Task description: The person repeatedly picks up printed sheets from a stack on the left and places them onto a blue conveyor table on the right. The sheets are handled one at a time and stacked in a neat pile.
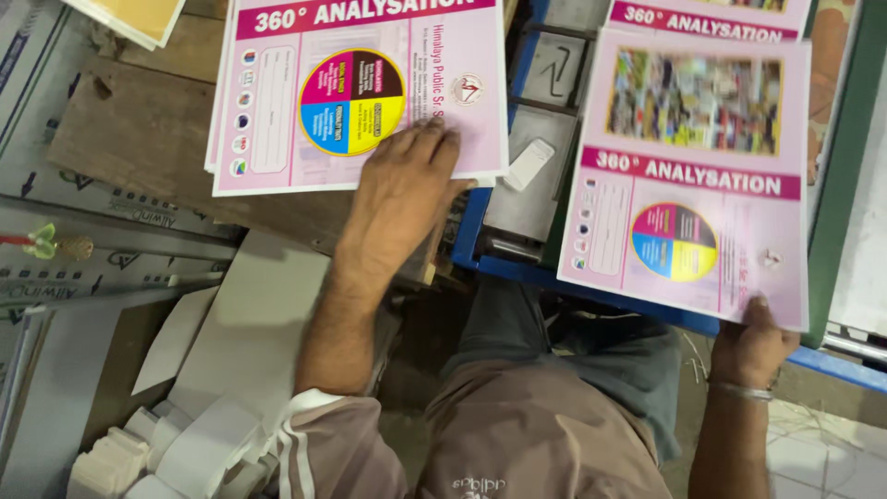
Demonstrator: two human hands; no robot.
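Left hand (404, 189) flat, palm down, fingers (434, 139) spread and loose on the lower right corner of a pink printed sheet (360, 92), topmost of a small stack lying on the wooden tabletop (139, 139). Not gripping anything, just pressing. Sheet's got a round four-colour wheel (352, 102) right above the knuckles.

Right hand (753, 346) over by the lower right, fingers pinched on the bottom corner of a second pink sheet (693, 185), same layout with a blurry photo panel up top. That one held tilted over the blue metal machine frame (591, 282), partly covering another matching sheet (707, 18) behind it.

Small white block (528, 164) sitting on the grey machine bed between the two sheets. White paper offcuts (203, 416) piled at lower left. Metal bangle (741, 392) on the right wrist.
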